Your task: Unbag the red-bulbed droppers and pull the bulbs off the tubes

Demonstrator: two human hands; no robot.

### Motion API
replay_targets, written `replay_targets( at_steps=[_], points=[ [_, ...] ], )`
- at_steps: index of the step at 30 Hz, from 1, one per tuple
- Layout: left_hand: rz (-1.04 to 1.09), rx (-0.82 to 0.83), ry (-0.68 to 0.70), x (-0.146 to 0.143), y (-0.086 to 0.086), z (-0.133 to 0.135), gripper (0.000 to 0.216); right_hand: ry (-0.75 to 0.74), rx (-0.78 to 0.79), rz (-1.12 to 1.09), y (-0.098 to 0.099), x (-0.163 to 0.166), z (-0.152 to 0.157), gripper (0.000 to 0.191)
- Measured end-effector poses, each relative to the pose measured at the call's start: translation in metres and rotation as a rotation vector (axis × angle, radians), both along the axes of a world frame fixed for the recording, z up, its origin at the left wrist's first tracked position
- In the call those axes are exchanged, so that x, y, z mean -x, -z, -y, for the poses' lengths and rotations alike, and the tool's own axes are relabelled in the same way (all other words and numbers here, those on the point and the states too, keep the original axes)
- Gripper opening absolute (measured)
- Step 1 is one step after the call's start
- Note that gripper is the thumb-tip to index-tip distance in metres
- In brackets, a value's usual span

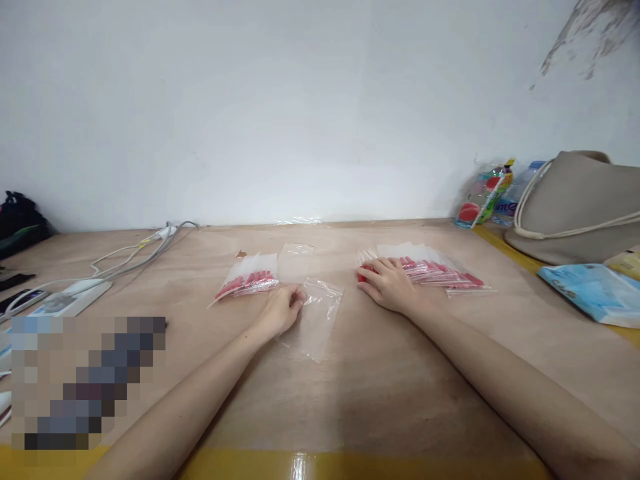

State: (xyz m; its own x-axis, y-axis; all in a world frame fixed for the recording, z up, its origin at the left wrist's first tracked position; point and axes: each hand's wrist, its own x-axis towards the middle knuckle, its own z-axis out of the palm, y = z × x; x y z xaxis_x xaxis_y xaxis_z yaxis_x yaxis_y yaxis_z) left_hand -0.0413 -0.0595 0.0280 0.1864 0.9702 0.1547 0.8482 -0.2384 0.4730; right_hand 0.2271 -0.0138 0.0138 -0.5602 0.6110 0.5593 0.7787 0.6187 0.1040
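My left hand (pixel 283 308) pinches the edge of an empty clear zip bag (pixel 320 319) that lies flat on the wooden table (pixel 350 387). Just behind it sit another empty clear bag (pixel 296 260) and a filled bag with red pieces (pixel 249 277). My right hand (pixel 387 281) rests, fingers spread, on the left end of a stack of clear bags filled with red pieces (pixel 430 270), touching a red piece there.
A power strip with grey cables (pixel 75 293) lies at the left, a black item (pixel 17 220) at the far left. A beige bag (pixel 575 207), a snack packet and bottle (pixel 487 193) and a blue packet (pixel 595 290) stand at the right. A white wall backs the table.
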Motion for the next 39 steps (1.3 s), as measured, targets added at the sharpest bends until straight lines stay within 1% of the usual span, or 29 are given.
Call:
replay_targets(
  at_steps=[2, 4, 8, 10, 12, 14, 16, 19, 22, 25, 27, 29, 31, 33, 34, 36, 38, 39],
  points=[
    [0.028, 0.009, 0.023, 0.001, 0.002, 0.0, 0.015, -0.023, 0.012, -0.006, 0.003, 0.003, 0.001, 0.024],
    [0.031, -0.046, 0.002, 0.002, 0.001, -0.001, 0.017, 0.001, 0.024, -0.051, 0.007, 0.005, 0.0, 0.023],
    [-0.018, -0.18, -0.084, 0.003, -0.012, -0.01, 0.027, 0.073, 0.001, -0.167, 0.014, 0.007, -0.006, 0.025],
    [-0.076, -0.2, -0.136, 0.006, -0.02, -0.024, 0.031, 0.076, -0.017, -0.181, 0.016, 0.007, -0.008, 0.024],
    [-0.171, -0.192, -0.21, 0.01, -0.024, -0.043, 0.035, 0.075, -0.023, -0.183, 0.017, 0.007, -0.009, 0.021],
    [-0.236, -0.183, -0.263, 0.015, -0.025, -0.064, 0.037, 0.074, -0.019, -0.186, 0.017, 0.006, -0.008, 0.02],
    [-0.283, -0.169, -0.287, 0.019, -0.023, -0.08, 0.036, 0.075, -0.017, -0.192, 0.016, 0.006, -0.007, 0.02],
    [-0.346, -0.159, -0.34, 0.024, -0.024, -0.091, 0.038, 0.072, -0.017, -0.2, 0.015, 0.007, -0.005, 0.02],
    [-0.367, -0.194, -0.413, 0.033, -0.03, -0.083, 0.04, 0.061, -0.015, -0.21, 0.015, 0.007, -0.005, 0.018],
    [-0.39, -0.206, -0.484, 0.05, -0.04, -0.065, 0.043, 0.049, -0.024, -0.223, 0.014, 0.007, -0.004, 0.017],
    [-0.383, -0.116, -0.517, 0.064, -0.044, -0.054, 0.046, 0.045, -0.026, -0.22, 0.014, 0.007, -0.004, 0.017],
    [-0.359, 0.042, -0.497, 0.078, -0.046, -0.045, 0.046, 0.044, -0.026, -0.212, 0.014, 0.007, -0.004, 0.017],
    [-0.391, 0.16, -0.483, 0.089, -0.046, -0.04, 0.034, 0.047, -0.029, -0.205, 0.014, 0.007, -0.004, 0.017],
    [-0.461, 0.186, -0.514, 0.097, -0.048, -0.038, 0.024, 0.047, -0.037, -0.203, 0.014, 0.007, -0.003, 0.017],
    [-0.489, 0.163, -0.544, 0.099, -0.05, -0.037, 0.022, 0.045, -0.042, -0.206, 0.014, 0.007, -0.003, 0.017],
    [-0.526, 0.06, -0.617, 0.097, -0.056, -0.033, 0.027, 0.037, -0.056, -0.215, 0.013, 0.008, -0.002, 0.017],
    [-0.563, -0.102, -0.674, 0.087, -0.064, -0.028, 0.033, 0.023, -0.07, -0.222, 0.012, 0.009, -0.001, 0.016],
    [-0.582, -0.191, -0.676, 0.079, -0.067, -0.024, 0.035, 0.011, -0.076, -0.223, 0.011, 0.01, 0.0, 0.016]
  ],
)
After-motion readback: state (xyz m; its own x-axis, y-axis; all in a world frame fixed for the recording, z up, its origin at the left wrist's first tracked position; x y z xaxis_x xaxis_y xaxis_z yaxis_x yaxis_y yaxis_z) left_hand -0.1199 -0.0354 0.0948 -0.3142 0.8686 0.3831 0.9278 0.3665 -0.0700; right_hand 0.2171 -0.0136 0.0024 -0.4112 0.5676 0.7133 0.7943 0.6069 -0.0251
